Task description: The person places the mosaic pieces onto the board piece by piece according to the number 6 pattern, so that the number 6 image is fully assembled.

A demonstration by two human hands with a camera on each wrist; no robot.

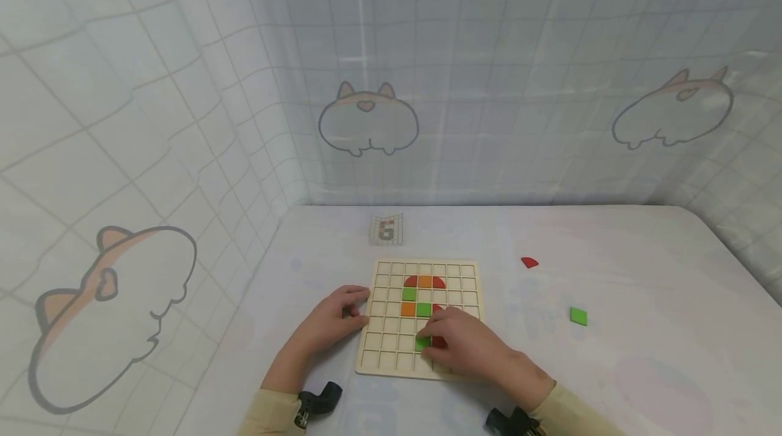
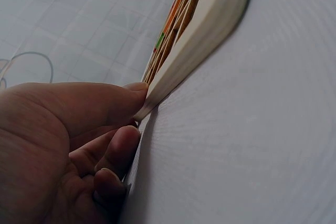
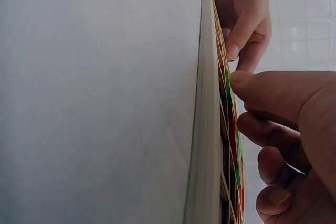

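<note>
A pale wooden grid board (image 1: 381, 341) lies on the table with red, orange and green tiles in its cells. My left hand (image 1: 332, 317) holds the board's left edge, thumb at the rim; in the left wrist view the thumb (image 2: 105, 100) touches the corner. Over the board's lower right, my right hand (image 1: 467, 341) pinches a green square tile (image 1: 422, 342) between thumb and forefinger, low at the grid. A red tile (image 1: 438, 341) beside it is partly hidden by that hand. Farther up are an orange tile (image 1: 424, 282) and another green tile (image 1: 409, 294).
Behind the board lies a small card (image 1: 386, 229) with a printed figure on a grid. To the right are a loose red quarter-round tile (image 1: 529, 262) and a loose green square tile (image 1: 578, 316). Patterned curtains (image 1: 489, 83) enclose the back and sides.
</note>
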